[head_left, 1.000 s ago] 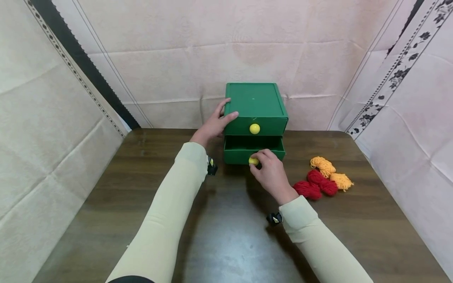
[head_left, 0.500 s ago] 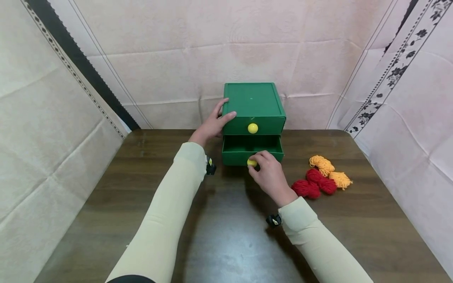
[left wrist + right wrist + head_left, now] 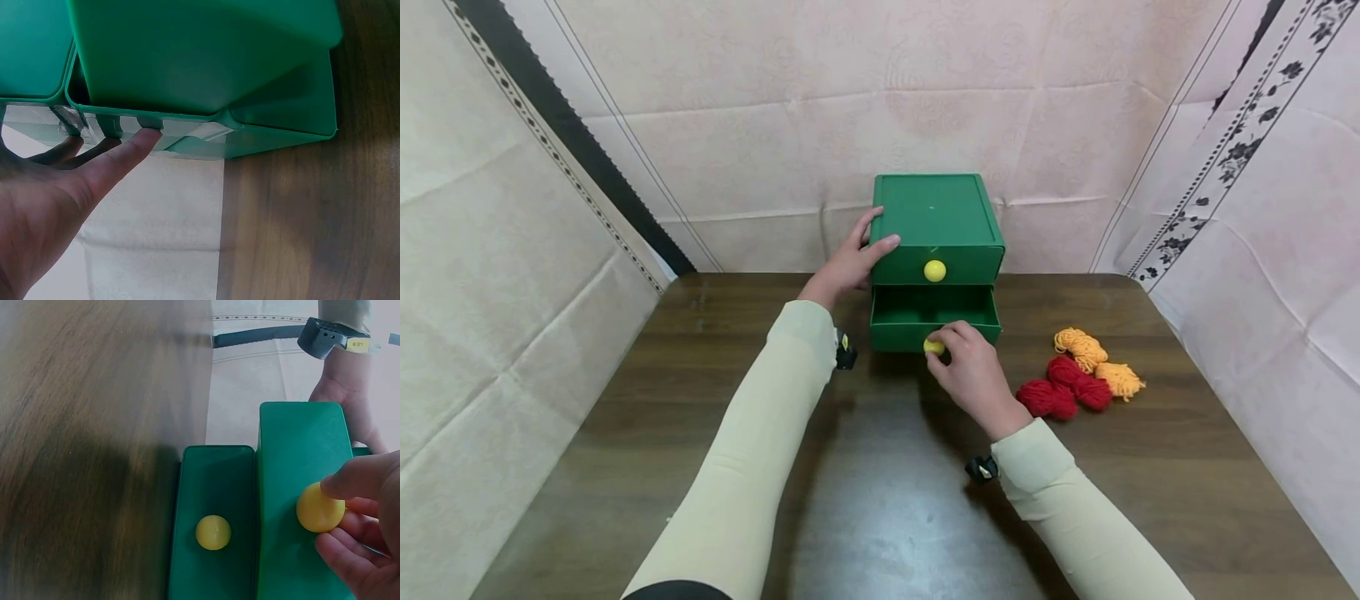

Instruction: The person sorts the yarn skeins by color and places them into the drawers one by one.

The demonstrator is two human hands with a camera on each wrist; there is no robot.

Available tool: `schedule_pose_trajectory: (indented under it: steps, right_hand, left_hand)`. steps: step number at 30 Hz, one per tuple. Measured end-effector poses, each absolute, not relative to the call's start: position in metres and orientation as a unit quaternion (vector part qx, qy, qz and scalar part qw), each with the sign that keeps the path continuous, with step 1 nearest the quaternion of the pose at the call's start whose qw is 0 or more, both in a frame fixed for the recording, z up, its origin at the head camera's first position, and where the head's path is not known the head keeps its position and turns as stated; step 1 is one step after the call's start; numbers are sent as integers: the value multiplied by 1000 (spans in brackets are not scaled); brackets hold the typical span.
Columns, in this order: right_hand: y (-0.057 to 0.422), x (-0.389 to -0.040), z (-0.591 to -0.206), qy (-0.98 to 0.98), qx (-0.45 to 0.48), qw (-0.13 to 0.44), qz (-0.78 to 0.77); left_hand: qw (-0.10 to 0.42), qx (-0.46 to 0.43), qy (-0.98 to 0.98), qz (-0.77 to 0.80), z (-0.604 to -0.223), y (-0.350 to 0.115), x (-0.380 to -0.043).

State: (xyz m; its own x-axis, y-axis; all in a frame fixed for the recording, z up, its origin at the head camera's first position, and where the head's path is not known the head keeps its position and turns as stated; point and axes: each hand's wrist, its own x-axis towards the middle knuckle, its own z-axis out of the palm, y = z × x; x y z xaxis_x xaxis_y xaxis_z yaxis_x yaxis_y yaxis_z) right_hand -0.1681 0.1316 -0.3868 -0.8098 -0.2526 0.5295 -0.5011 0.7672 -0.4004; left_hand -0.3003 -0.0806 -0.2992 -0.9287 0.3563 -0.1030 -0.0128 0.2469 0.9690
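Observation:
A green drawer cabinet (image 3: pixel 928 208) stands at the back of the table. Its middle drawer (image 3: pixel 895 337) is pulled partway out, and the inside that shows is bare green. My right hand (image 3: pixel 973 379) pinches that drawer's round yellow knob (image 3: pixel 319 509) between thumb and fingers. Against the cabinet's left side my left hand (image 3: pixel 850 265) rests with fingers extended, the thumb near the top front corner; its digits touch the taped side (image 3: pixel 181 134) in the left wrist view. The top drawer's yellow knob (image 3: pixel 935 271) sits above, that drawer closed. Below, the bottom drawer (image 3: pixel 215 481) is pushed in.
On the brown wooden table (image 3: pixel 715 467), right of my right hand, lie red yarn bundles (image 3: pixel 1063 389) and yellow-orange yarn bundles (image 3: pixel 1081 347). Pale cloth (image 3: pixel 925 100) hangs behind the cabinet and along both sides.
The middle drawer has slid slightly farther out toward me, with my right hand on its knob. My left hand keeps its place on the cabinet. The head view has shifted a little.

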Motion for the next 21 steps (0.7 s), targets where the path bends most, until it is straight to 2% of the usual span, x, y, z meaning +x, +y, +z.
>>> schedule_pose_trajectory:
  steps: [21]
  right_hand:
    - [144,-161,-381,-909,216,232,270]
  left_hand:
    - [152,113,777,601,-300,-81,-301]
